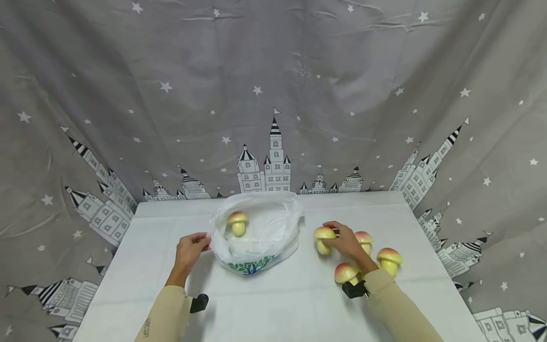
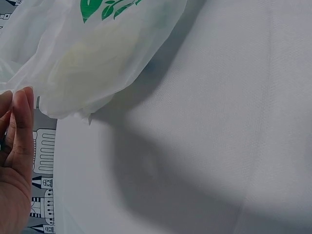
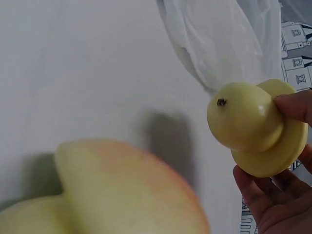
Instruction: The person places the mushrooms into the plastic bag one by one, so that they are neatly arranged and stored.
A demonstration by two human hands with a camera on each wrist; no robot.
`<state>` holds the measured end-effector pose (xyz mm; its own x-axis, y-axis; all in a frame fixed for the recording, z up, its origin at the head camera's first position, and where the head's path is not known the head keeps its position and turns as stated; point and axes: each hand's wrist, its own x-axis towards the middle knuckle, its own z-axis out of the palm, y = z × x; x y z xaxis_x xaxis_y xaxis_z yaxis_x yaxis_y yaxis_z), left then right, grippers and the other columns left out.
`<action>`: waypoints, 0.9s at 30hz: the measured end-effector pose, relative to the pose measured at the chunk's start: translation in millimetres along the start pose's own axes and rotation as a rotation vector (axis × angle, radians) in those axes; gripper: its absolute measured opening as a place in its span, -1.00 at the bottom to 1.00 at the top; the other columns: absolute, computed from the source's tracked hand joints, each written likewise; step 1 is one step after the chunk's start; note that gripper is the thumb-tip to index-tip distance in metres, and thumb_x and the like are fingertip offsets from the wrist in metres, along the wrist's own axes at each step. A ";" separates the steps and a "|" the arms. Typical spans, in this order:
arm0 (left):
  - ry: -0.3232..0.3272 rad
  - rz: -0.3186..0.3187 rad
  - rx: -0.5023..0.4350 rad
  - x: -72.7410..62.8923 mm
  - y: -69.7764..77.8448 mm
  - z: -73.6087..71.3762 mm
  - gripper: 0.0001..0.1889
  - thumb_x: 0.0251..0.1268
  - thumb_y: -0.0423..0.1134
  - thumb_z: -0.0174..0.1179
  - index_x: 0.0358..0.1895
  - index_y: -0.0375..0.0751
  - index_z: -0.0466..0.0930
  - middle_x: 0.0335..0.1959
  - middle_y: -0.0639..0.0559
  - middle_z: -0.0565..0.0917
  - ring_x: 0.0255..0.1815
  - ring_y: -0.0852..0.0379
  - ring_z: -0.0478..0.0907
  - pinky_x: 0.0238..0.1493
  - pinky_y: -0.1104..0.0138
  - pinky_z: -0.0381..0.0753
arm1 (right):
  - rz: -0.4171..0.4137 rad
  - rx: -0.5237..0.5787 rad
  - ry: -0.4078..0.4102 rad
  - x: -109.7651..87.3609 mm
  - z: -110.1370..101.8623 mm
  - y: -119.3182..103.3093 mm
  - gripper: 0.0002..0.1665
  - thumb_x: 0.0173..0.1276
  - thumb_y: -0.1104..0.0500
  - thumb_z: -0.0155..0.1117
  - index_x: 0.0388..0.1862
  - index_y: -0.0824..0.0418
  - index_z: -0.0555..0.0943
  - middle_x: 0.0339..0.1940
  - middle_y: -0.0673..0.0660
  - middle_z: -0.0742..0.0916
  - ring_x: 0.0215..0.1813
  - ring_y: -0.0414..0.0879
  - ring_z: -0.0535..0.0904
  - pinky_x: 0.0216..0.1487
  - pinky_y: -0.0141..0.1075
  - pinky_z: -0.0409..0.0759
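Observation:
A white plastic bag [image 1: 282, 237] with a green tree print stands with its mouth spread wide. Inside it lies one toy mushroom [image 1: 238, 224], yellow with a reddish cap top. My left hand [image 1: 191, 251] pinches the bag's left rim between thumb and fingers; in the left wrist view the left hand [image 2: 18, 146] is at the frame edge beside the bag [image 2: 112, 53]. To the bag's right, my right hand [image 1: 346, 241] grips another toy mushroom [image 1: 323, 237] by its cap. The right wrist view shows this mushroom [image 3: 248, 117] held off the table, its stem end toward the camera.
More toy mushrooms lie around my right forearm: one at the front [image 1: 346, 273], one behind [image 1: 363, 239] and one to the right [image 1: 389, 259]. Everything is on a white-covered table [image 1: 265, 313]. A grey curtain [image 1: 273, 61] printed with castles and stars hangs behind.

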<state>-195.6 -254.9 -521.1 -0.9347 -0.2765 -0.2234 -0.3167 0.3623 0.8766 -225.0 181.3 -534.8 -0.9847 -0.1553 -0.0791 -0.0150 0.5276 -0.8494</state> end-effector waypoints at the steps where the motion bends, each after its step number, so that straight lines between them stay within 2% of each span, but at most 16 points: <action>1: 0.002 0.000 0.000 0.8 -0.2 0.1 -0.65 0.34 -0.33 0.16 0.09 -0.52 0.53 -0.21 -0.19 0.65 -0.42 0.30 0.62 -0.20 0.41 0.67 | -0.005 0.007 0.005 1.2 0.0 -1.9 -0.40 0.13 0.25 0.39 0.19 0.27 0.52 0.13 0.22 0.63 0.15 0.18 0.51 0.13 0.00 0.51; 5: 0.002 0.001 -0.006 2.0 0.1 0.4 -0.65 0.35 -0.32 0.15 0.09 -0.52 0.53 -0.20 -0.19 0.65 -0.42 0.31 0.61 -0.31 0.54 0.61 | -0.017 0.036 0.016 5.8 1.5 -7.3 -0.42 0.13 0.23 0.44 0.15 0.27 0.53 0.13 0.23 0.62 0.16 0.18 0.52 0.15 0.01 0.51; 8: 0.001 0.002 -0.008 1.9 0.1 0.5 -0.64 0.35 -0.32 0.15 0.10 -0.51 0.52 -0.18 -0.20 0.65 -0.41 0.31 0.62 -0.29 0.53 0.62 | -0.032 0.039 0.020 8.5 2.8 -10.1 -0.44 0.12 0.22 0.45 0.14 0.26 0.55 0.12 0.23 0.63 0.15 0.18 0.53 0.13 0.00 0.53; 13: 0.003 -0.002 -0.001 1.5 -0.4 0.6 -0.64 0.36 -0.31 0.15 0.10 -0.51 0.52 -0.17 -0.21 0.65 -0.40 0.30 0.62 -0.18 0.39 0.67 | -0.055 0.058 0.026 11.1 5.8 -15.4 -0.43 0.11 0.22 0.45 0.13 0.27 0.56 0.13 0.24 0.63 0.14 0.21 0.54 0.12 0.00 0.55; 18: 0.003 -0.001 0.003 0.6 -0.1 1.5 -0.65 0.35 -0.32 0.15 0.10 -0.52 0.52 -0.17 -0.23 0.65 -0.40 0.29 0.62 -0.05 0.20 0.66 | -0.043 0.068 0.031 13.3 10.4 -18.1 -0.43 0.13 0.20 0.46 0.14 0.25 0.56 0.12 0.25 0.63 0.14 0.19 0.54 0.11 -0.04 0.55; 24: 0.002 -0.002 -0.001 -1.2 0.9 1.8 -0.65 0.35 -0.33 0.15 0.09 -0.52 0.53 -0.21 -0.20 0.65 -0.40 0.29 0.62 -0.25 0.45 0.65 | -0.073 0.094 0.042 16.0 15.1 -24.7 -0.44 0.12 0.23 0.44 0.13 0.29 0.56 0.07 0.28 0.65 0.08 0.18 0.59 0.08 -0.07 0.59; 27: -0.001 -0.003 0.000 -2.1 1.8 2.1 -0.65 0.35 -0.33 0.15 0.08 -0.52 0.53 -0.24 -0.18 0.65 -0.39 0.26 0.63 -0.22 0.40 0.66 | -0.091 0.110 0.040 16.9 16.8 -29.3 -0.45 0.13 0.23 0.44 0.13 0.30 0.56 0.06 0.28 0.65 0.04 0.16 0.60 0.06 -0.08 0.60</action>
<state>-194.5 -251.9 -519.9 -0.9338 -0.2770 -0.2263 -0.3195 0.3615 0.8759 -238.3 149.2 -520.0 -0.9864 -0.1632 0.0197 -0.0872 0.4182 -0.9042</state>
